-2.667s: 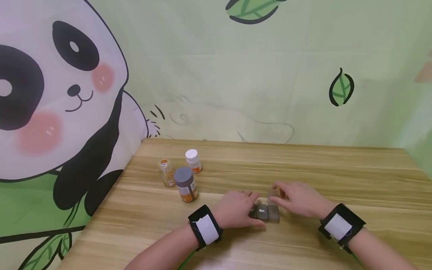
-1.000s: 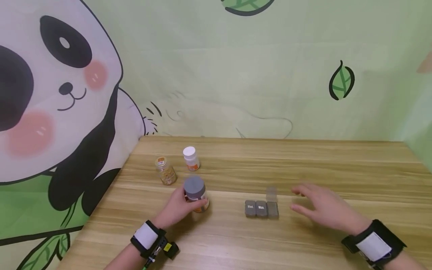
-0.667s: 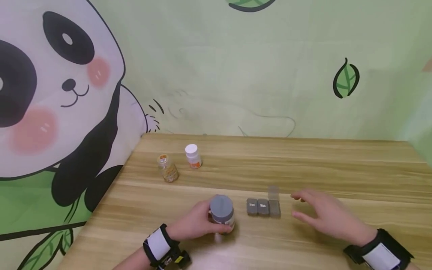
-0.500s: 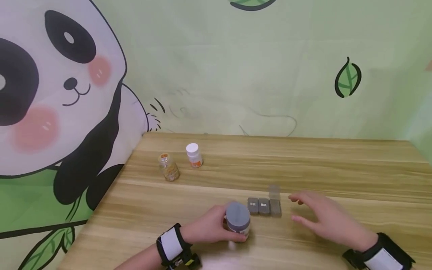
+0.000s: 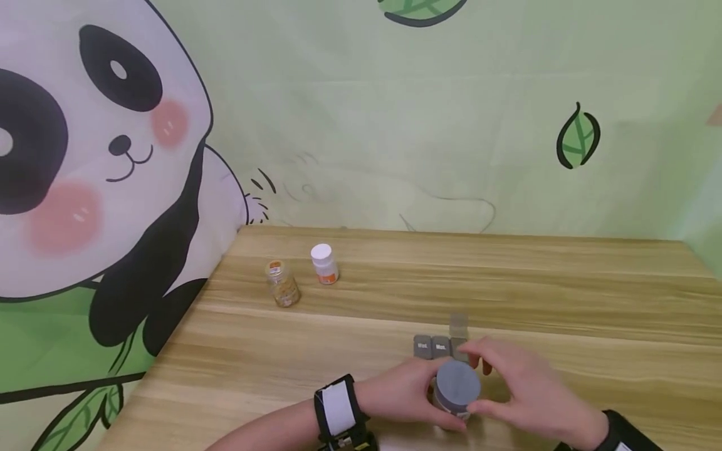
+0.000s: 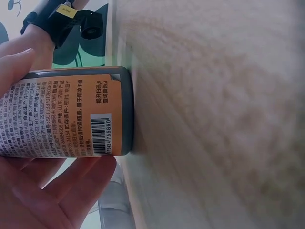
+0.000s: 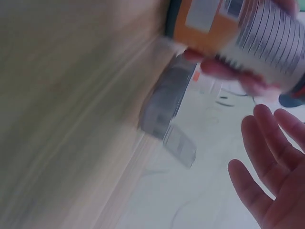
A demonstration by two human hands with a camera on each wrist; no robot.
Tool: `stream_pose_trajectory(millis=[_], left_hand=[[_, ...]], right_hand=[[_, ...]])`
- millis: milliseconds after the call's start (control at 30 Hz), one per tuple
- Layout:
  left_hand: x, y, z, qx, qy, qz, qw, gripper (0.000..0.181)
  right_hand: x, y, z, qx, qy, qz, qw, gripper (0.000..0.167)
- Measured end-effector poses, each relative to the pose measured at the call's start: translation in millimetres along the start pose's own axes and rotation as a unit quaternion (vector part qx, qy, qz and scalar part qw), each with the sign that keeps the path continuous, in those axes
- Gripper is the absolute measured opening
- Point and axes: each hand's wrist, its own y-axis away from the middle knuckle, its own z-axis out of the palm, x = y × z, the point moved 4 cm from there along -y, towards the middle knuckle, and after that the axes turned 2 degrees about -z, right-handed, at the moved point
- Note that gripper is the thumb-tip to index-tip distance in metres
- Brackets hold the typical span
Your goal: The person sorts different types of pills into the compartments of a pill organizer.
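My left hand (image 5: 400, 394) grips an upright supplement bottle with a grey cap (image 5: 458, 383). Its orange and white label (image 6: 62, 114) carries small print and a barcode. The bottle's base is at or just above the table; I cannot tell which. My right hand (image 5: 527, 394) is beside the cap, thumb and fingers spread around its right side; the right wrist view shows these fingers (image 7: 262, 148) apart from the bottle. Just behind the bottle lies a grey pill organizer (image 5: 431, 346) marked Wed. and Mon. Its rightmost compartment has the clear lid (image 5: 459, 324) flipped back, and my right fingers partly hide it.
A clear jar with yellowish contents (image 5: 284, 289) and a white bottle with a white cap (image 5: 324, 264) stand at the back left of the wooden table (image 5: 536, 282). A printed panda cloth (image 5: 361, 125) hangs behind the table.
My left hand has left the organizer, taken hold of the grey-capped bottle and carried it right, to the organizer's front. My right hand let go of the lid, drew back, then came in beside the cap.
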Motion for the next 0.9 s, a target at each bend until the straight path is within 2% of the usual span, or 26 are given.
stream_pose_trajectory(millis=[167, 333, 400, 600, 733, 900], left_hand=[[-1.5, -0.9, 0.0, -0.002, -0.009, -0.003, 1.0000, 0.045], [-2.7, -1.0, 0.1, 0.009, -0.056, 0.001, 0.9984, 0.043], [-2.5, -1.6, -0.5, 0.009, -0.063, 0.008, 0.9979, 0.043], [-1.2, -4.5, -2.8, 0.001, -0.054, 0.027, 0.9982, 0.043], [-1.1, -6.2, -3.2, -0.006, -0.046, 0.030, 0.9985, 0.047], [-1.8, -6.9, -3.0, -0.020, -0.028, 0.040, 0.9986, 0.054]], right_hand=[[-6, -5.9, 9, 0.021, 0.001, -0.013, 0.9997, 0.059], [-11, -12.7, 16, 0.060, 0.041, -0.036, 0.9967, 0.053], [-12, -15.1, 17, 0.063, 0.034, -0.047, 0.9963, 0.048], [-7, -18.8, 19, 0.054, -0.019, -0.092, 0.9940, 0.040], [-5, -20.2, 20, 0.047, -0.032, -0.118, 0.9914, 0.038], [-5, -23.6, 19, 0.014, -0.037, -0.142, 0.9890, 0.041]])
